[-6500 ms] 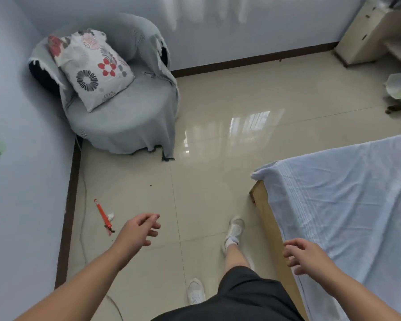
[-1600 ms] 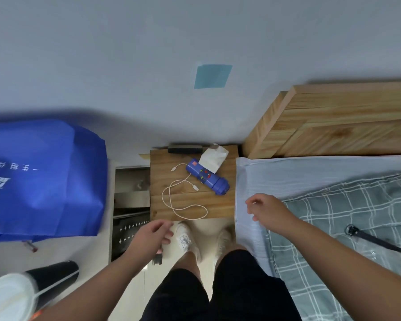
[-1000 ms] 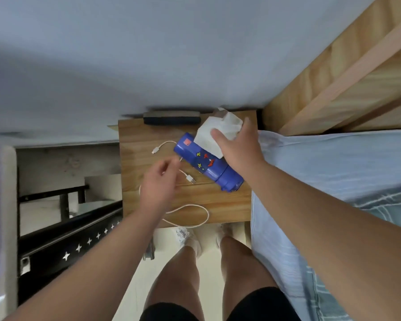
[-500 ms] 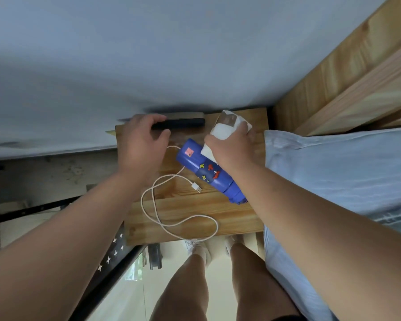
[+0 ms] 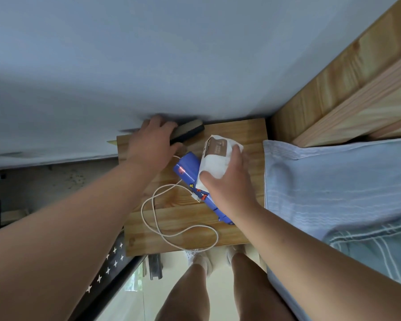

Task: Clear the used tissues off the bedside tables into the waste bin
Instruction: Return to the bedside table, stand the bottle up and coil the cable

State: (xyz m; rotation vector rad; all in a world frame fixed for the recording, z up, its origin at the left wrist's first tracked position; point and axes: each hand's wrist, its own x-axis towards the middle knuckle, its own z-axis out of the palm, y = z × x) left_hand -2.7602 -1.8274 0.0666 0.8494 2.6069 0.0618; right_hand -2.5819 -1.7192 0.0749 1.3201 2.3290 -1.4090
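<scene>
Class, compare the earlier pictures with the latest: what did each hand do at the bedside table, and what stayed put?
The right hand reached and took hold of the white tissue packet with a brown label. The left hand moved to the back edge of the wooden bedside table and grips the flat black object, now skewed. The blue cylindrical case and white cable stayed on it.

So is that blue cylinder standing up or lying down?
Lying down: the blue cylinder rests lengthwise on the light wooden bedside table, partly under the right hand.
</scene>
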